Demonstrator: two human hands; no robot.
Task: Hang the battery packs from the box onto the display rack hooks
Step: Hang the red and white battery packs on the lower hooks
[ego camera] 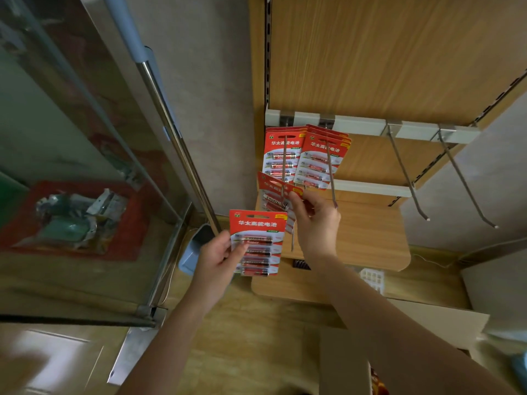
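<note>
Nearest the lens, the left hand (219, 253) has its grip clamped on a battery pack (258, 243), thumb across the front of the card, holding it upright and ready below the rack. Just beyond, the right hand (315, 220) pinches the top edge of a second pack (272, 195), tilted, with its hanging slot at the tip of the leftmost hook (283, 163); whether the slot is already over the wire I cannot tell. Further up that same hook, several hung packs (281, 155) sit against the white rail (368, 125). The second hook (330, 172) carries another small stack (322, 163). Two more bare hooks (405, 172) jut from the rail toward the right edge of the rack, holding nothing. Down at the bottom right corner, a cardboard box (342, 363) shows only partly, so its remaining contents are hidden. My reading: two hooks are partly stocked, two packs are in hand, and the empty hooks suggest plenty of hanging is left.
</note>
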